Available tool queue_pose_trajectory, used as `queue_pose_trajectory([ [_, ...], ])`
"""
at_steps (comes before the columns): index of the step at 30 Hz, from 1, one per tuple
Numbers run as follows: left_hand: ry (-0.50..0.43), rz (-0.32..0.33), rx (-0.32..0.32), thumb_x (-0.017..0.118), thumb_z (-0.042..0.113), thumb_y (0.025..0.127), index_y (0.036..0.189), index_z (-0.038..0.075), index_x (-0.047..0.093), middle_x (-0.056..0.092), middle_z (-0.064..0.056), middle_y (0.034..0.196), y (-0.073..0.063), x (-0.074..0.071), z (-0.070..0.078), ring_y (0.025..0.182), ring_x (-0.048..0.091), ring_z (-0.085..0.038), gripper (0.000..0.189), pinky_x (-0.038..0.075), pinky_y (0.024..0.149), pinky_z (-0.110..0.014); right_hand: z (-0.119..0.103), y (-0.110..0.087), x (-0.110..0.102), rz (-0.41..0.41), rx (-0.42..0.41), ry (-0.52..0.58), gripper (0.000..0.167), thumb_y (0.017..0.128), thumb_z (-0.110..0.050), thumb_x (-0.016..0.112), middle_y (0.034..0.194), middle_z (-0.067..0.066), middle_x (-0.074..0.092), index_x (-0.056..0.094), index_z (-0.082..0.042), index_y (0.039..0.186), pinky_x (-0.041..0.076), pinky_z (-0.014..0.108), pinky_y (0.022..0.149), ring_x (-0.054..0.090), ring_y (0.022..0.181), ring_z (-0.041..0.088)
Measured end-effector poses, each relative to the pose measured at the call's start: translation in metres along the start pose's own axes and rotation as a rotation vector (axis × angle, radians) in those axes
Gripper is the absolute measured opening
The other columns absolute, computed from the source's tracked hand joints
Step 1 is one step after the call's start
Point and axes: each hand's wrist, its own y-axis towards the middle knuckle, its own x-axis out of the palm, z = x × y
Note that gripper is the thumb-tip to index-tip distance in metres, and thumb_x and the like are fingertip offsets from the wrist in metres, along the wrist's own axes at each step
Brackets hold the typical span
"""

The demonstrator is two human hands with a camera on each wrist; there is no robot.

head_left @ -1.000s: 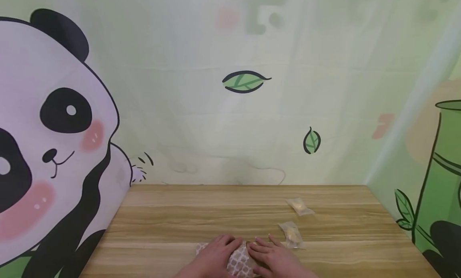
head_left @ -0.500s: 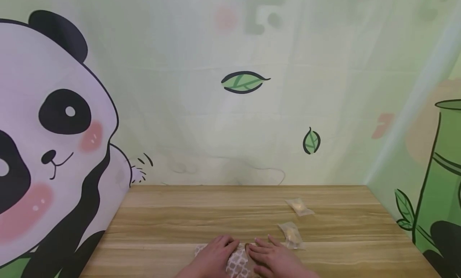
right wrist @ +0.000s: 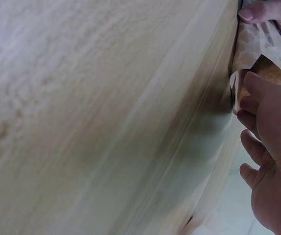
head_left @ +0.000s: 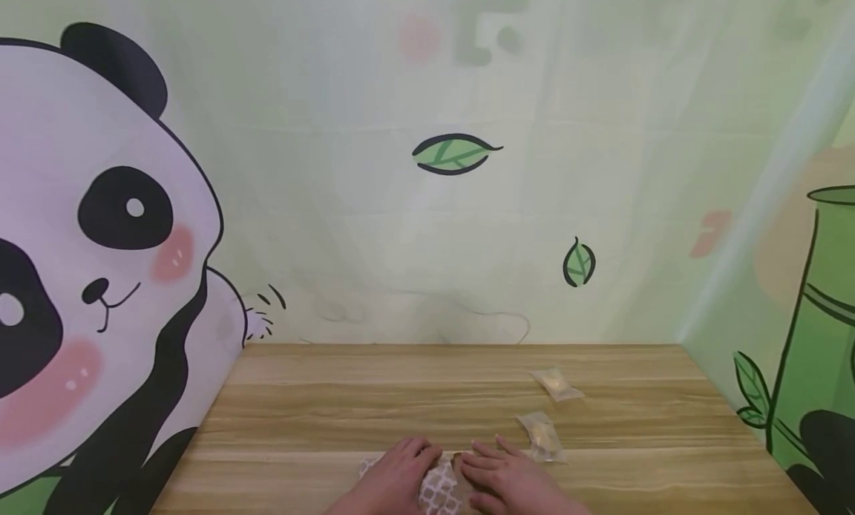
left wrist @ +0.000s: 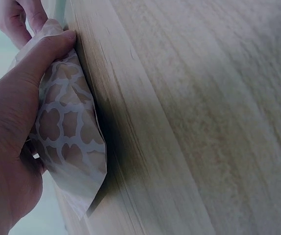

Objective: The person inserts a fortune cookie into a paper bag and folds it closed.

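Note:
A brown paper bag (head_left: 439, 490) with a white lattice print lies on its side near the front of the table. My left hand (head_left: 399, 473) grips its body, the thumb laid across the printed face in the left wrist view, the other fingers mostly hidden behind it. At the bag's right end, my right hand (head_left: 513, 479) holds the edge between thumb and fingers. In the right wrist view the paper bag (right wrist: 264, 49) flares at this end and shows a plain brown flap beside the right hand (right wrist: 275, 132). Whatever the bag contains is hidden.
Two small clear sachets with pale yellow contents lie on the wooden table (head_left: 334, 411): one sachet (head_left: 542, 436) just beyond the right fingertips, the other sachet (head_left: 557, 384) farther back. A printed panda backdrop (head_left: 374, 225) rises at the table's far edge.
My left hand and the bag have shifted slightly left and toward me. A little more plain brown paper shows between the hands. The right hand and both sachets stay nearly in place.

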Motion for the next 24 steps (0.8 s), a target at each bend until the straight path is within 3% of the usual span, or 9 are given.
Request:
queue_pose_trajectory([
  [8,-0.010,0.013,-0.008,0.086,0.070,0.076,0.134,0.012,0.063,0.062,0.001,0.126,-0.001,0.000,0.001,0.121,0.058,-0.017,0.086,0.050,0.108,-0.036,0.011,-0.010,0.008,0.070,-0.013,0.016,0.048,0.112,-0.043,0.054,0.143,0.007,0.069,0.068,-0.009,0.143,0.043,0.053,0.118,0.060,0.139,0.025],
  [12,-0.013,0.023,-0.007,0.085,0.069,0.077,0.135,0.012,0.063,0.063,0.000,0.126,-0.001,-0.001,0.001,0.121,0.059,-0.017,0.084,0.050,0.108,-0.037,0.006,-0.012,-0.005,0.063,0.015,0.006,0.047,0.109,-0.044,0.059,0.139,0.008,0.071,0.071,-0.008,0.139,0.052,0.062,0.104,0.064,0.134,0.030],
  [15,-0.017,0.035,-0.005,0.083,0.070,0.079,0.135,0.011,0.064,0.064,-0.001,0.127,-0.001,-0.001,0.002,0.122,0.060,-0.019,0.084,0.051,0.108,-0.038,0.007,-0.015,-0.009,0.076,0.028,-0.010,0.048,0.106,-0.044,0.064,0.138,0.010,0.071,0.072,-0.008,0.137,0.052,0.065,0.101,0.065,0.132,0.032],
  [19,-0.047,0.036,-0.016,0.082,0.071,0.080,0.137,0.012,0.063,0.064,-0.002,0.130,0.000,0.001,0.002,0.125,0.060,-0.020,0.084,0.052,0.107,-0.040,0.013,-0.025,-0.012,0.067,0.099,0.003,0.050,0.104,-0.043,0.067,0.140,0.012,0.070,0.071,-0.006,0.137,0.049,0.066,0.104,0.064,0.133,0.032],
  [24,-0.084,0.038,-0.003,0.087,0.066,0.078,0.138,0.014,0.064,0.064,-0.001,0.130,0.000,0.001,-0.002,0.124,0.060,-0.020,0.083,0.053,0.104,-0.040,0.026,-0.040,-0.024,0.028,0.252,0.067,0.054,0.104,-0.041,0.069,0.145,0.014,0.067,0.068,-0.002,0.141,0.046,0.067,0.108,0.061,0.136,0.037],
])
